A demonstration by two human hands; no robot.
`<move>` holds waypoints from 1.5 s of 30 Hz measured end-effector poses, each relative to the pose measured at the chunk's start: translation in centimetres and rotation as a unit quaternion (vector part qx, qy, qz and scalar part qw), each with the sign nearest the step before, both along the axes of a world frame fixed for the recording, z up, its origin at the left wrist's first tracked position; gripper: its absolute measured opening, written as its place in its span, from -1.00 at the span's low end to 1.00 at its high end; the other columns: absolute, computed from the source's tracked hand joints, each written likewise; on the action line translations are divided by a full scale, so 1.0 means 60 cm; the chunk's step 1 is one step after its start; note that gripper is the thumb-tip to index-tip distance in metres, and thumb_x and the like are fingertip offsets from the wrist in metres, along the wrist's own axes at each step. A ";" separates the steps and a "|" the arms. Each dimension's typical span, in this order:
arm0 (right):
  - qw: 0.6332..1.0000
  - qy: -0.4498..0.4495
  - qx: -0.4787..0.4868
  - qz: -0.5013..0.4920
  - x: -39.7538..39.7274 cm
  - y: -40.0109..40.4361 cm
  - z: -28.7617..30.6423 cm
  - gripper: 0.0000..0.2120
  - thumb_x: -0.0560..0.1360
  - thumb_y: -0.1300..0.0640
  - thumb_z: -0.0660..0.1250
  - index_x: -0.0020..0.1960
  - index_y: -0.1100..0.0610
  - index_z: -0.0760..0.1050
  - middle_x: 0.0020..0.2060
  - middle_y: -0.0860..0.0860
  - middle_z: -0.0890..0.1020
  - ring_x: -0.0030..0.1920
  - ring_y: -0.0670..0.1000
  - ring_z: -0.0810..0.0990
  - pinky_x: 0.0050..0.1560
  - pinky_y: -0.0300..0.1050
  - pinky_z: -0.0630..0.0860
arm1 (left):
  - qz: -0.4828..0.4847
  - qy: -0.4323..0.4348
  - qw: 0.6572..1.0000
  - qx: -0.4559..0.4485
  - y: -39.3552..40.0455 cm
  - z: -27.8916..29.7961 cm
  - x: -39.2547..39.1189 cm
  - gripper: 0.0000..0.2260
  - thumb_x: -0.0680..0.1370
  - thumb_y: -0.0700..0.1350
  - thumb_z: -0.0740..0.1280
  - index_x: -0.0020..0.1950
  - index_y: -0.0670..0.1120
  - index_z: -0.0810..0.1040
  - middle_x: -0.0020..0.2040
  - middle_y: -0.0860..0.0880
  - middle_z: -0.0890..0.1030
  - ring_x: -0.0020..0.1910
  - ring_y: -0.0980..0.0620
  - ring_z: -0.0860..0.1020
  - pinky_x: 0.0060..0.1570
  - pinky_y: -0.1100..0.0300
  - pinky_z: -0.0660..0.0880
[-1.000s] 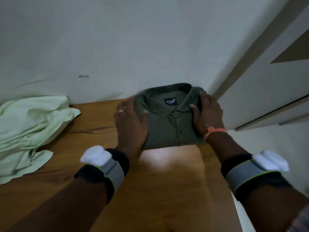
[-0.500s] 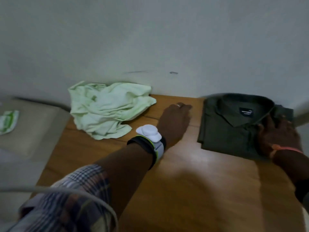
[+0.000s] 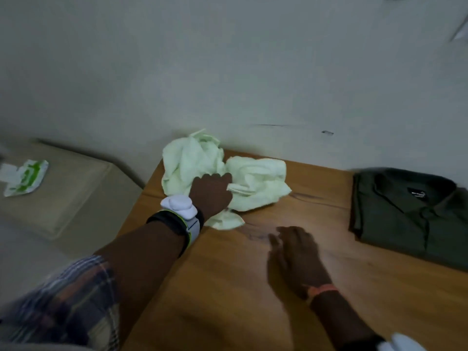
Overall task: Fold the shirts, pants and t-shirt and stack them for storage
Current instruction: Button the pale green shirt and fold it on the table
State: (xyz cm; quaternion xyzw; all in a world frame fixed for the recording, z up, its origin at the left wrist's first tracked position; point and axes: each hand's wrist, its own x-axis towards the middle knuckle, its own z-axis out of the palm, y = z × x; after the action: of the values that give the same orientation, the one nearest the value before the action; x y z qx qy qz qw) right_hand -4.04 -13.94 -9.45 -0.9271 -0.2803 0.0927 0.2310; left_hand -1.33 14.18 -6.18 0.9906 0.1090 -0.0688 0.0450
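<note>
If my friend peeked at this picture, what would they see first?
Probably the crumpled pale green garment at the back of the wooden table by the wall, with the left hand grabbing into it. Next, the dark green shirt, neatly folded at the table's right end. The right hand hovers open over the bare wood between them.

Home: cushion [image 3: 63,196], wooden table [image 3: 253,287].

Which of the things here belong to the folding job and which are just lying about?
Part of the job: crumpled light green garment, gripped by the left hand; folded dark green shirt; right hand, open over the wooden table.

Lying about: green and white packet on the beige cushion.
</note>
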 end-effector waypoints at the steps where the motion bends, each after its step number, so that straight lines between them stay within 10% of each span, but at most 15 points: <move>1: 0.999 0.032 0.033 0.015 -0.033 0.034 -0.006 -0.43 0.58 -0.24 0.04 0.52 -0.04 0.29 0.43 0.05 0.37 0.41 0.12 0.36 0.42 0.09 0.35 | -0.009 -0.016 0.996 -0.083 -0.018 0.012 -0.004 -0.46 0.50 0.17 -0.01 0.29 -0.05 0.54 0.03 -0.14 0.65 -0.02 -0.23 0.62 -0.07 -0.02 0.51; 4: 0.995 -0.061 0.047 -0.061 -0.051 0.085 0.065 -0.25 0.46 -0.06 0.43 0.55 0.11 0.22 0.43 0.24 0.32 0.37 0.24 0.39 0.32 0.22 0.44 | -0.054 -0.045 0.966 -0.249 -0.027 0.111 -0.033 -0.73 0.56 0.07 0.23 0.20 0.06 0.58 -0.03 -0.02 0.69 -0.03 -0.09 0.65 -0.12 0.05 0.51; 10: 0.970 -0.143 0.176 -0.087 -0.066 0.096 0.357 -0.26 0.42 -0.31 0.32 0.51 -0.06 0.23 0.31 0.04 0.34 0.29 0.10 0.32 0.29 0.08 0.30 | -0.098 -0.081 0.874 -0.468 -0.019 0.378 -0.073 -0.75 0.53 0.01 0.26 -0.10 -0.12 0.66 -0.19 -0.09 0.69 -0.24 -0.06 0.63 -0.15 0.03 0.53; 13: 0.959 -0.194 0.195 -0.065 -0.082 0.072 0.519 -0.35 0.40 -0.40 0.35 0.34 -0.04 0.39 0.21 0.01 0.36 0.23 0.04 0.32 0.31 0.08 0.34 | -0.145 -0.061 0.872 -0.464 -0.022 0.492 -0.092 -0.72 0.61 -0.07 0.21 0.00 -0.15 0.69 -0.06 -0.16 0.73 -0.11 -0.23 0.68 -0.10 -0.03 0.60; 17: 0.936 -0.319 0.145 -0.037 -0.094 0.064 0.665 -0.45 0.35 -0.13 0.49 0.25 0.01 0.40 0.24 0.05 0.44 0.26 0.10 0.39 0.25 0.05 0.30 | -0.202 -0.083 0.896 -0.387 -0.049 0.586 -0.118 -0.75 0.65 -0.21 0.23 -0.19 -0.19 0.57 -0.22 -0.06 0.65 -0.28 0.04 0.54 -0.23 0.12 0.45; 22: 0.971 -0.212 0.112 0.008 -0.090 0.056 0.725 -0.82 0.45 0.17 0.38 0.00 -0.03 0.67 -0.20 -0.07 0.70 -0.18 0.01 0.64 -0.14 0.03 0.57 | -0.148 -0.037 0.872 -0.465 -0.117 0.643 -0.161 -0.75 0.74 0.13 0.13 0.04 0.19 0.60 -0.05 0.20 0.66 0.02 0.15 0.63 -0.05 0.37 0.46; 24: 0.967 -0.237 0.080 -0.055 -0.074 0.043 0.742 -0.90 0.46 0.09 0.40 -0.08 -0.05 0.68 -0.26 -0.05 0.69 -0.22 0.03 0.63 -0.21 -0.01 0.56 | -0.099 0.000 0.828 -0.551 -0.141 0.642 -0.166 -0.39 0.59 0.47 -0.04 0.18 0.15 0.66 0.06 0.11 0.73 0.09 0.14 0.67 0.08 0.28 0.52; 27: 0.953 -0.279 0.022 -0.114 -0.045 0.019 0.772 -0.93 0.40 0.04 0.43 -0.14 -0.05 0.67 -0.29 -0.02 0.67 -0.20 0.12 0.63 -0.29 -0.12 0.47 | -0.136 -0.122 0.854 -0.487 -0.169 0.643 -0.167 -0.43 0.54 0.48 0.14 0.29 0.13 0.58 0.19 0.10 0.66 0.12 0.14 0.64 0.00 0.22 0.55; 30: 0.951 -0.285 0.032 -0.120 -0.031 -0.002 0.804 -0.90 0.38 -0.03 0.52 -0.13 -0.06 0.69 -0.27 0.01 0.68 -0.21 0.14 0.62 -0.24 -0.10 0.53 | -0.151 -0.214 0.934 -0.244 -0.165 0.642 -0.148 -0.94 0.58 -0.01 0.35 0.00 0.04 0.58 -0.09 0.03 0.66 -0.11 -0.04 0.64 -0.15 0.02 0.57; 32: 0.945 -0.297 0.030 -0.132 -0.024 -0.026 0.820 -0.93 0.42 0.03 0.51 -0.10 -0.03 0.69 -0.23 0.05 0.68 -0.17 0.18 0.62 -0.18 -0.06 0.55 | -0.127 -0.228 0.951 -0.166 -0.156 0.644 -0.140 -0.88 0.58 -0.11 0.26 -0.17 -0.03 0.47 -0.22 -0.06 0.60 -0.19 -0.17 0.59 -0.23 0.02 0.48; 39: 0.912 -0.330 0.069 -0.233 0.039 -0.141 0.823 -0.87 0.55 0.21 0.30 0.01 0.13 0.63 -0.08 0.19 0.69 -0.01 0.28 0.59 -0.17 -0.08 0.31 | -0.079 -0.335 0.928 -0.144 -0.130 0.701 -0.120 -0.86 0.64 -0.06 0.26 0.09 0.00 0.61 -0.03 -0.07 0.68 -0.03 -0.18 0.62 -0.11 0.02 0.49; 45: 0.847 -0.322 0.266 -0.330 0.020 -0.180 0.750 -0.93 0.60 0.16 0.29 -0.01 0.15 0.53 -0.23 0.11 0.64 -0.18 0.22 0.61 -0.19 0.03 0.50 | 0.031 -0.474 0.868 -0.147 -0.116 0.687 -0.136 -0.91 0.56 -0.06 0.39 -0.09 -0.04 0.55 -0.24 -0.03 0.62 -0.20 -0.19 0.56 -0.24 0.05 0.41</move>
State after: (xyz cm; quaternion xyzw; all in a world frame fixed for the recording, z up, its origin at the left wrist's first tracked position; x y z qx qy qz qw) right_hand -2.85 -24.74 35.55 -0.8458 -0.0307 -0.3709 0.3822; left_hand -9.47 7.20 35.05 0.8821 0.0937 0.3953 0.2386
